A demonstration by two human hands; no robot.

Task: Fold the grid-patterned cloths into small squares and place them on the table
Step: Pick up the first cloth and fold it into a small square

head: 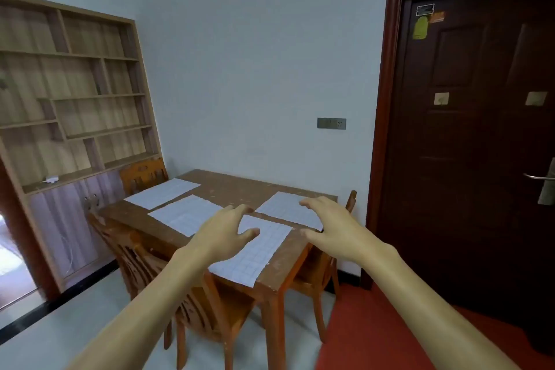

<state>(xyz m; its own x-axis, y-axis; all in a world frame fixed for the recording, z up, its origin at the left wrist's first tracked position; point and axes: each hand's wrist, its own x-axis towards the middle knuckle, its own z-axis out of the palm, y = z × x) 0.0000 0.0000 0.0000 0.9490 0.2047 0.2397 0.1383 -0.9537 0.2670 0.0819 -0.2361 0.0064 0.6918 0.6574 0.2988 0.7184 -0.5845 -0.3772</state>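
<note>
— How many cloths, and where?
— Four, all spread flat and unfolded on the wooden table (pixel 237 186); each is a white sheet ruled with a fine pale grid. The nearest cloth (pixel 258 255) reaches the table's near edge; the middle cloth (pixel 186 215) lies at its 10 o'clock, the far-left cloth (pixel 162 192) beyond that, the right cloth (pixel 285 207) at its 1 o'clock.
— And the hands?
— Two, both bare, gripping nothing; fingers spread and loosely bent. The left hand (pixel 223 230) overlaps the nearest cloth's far corner, the cloth running off toward its 5 o'clock; the right hand (pixel 333 228) overlaps the right cloth's edge, the cloth at its 10 o'clock; whether either touches fabric I cannot tell.
— Around the table?
— Three wooden chairs: the near chair (pixel 135 255) at the table's 8 o'clock, the far chair (pixel 144 173) at 10, the right chair (pixel 315 273) at 4; a bookshelf (pixel 75 93) up at 10 o'clock; a wall socket (pixel 331 123) at 1; a dark door (pixel 480 129) at 2.
</note>
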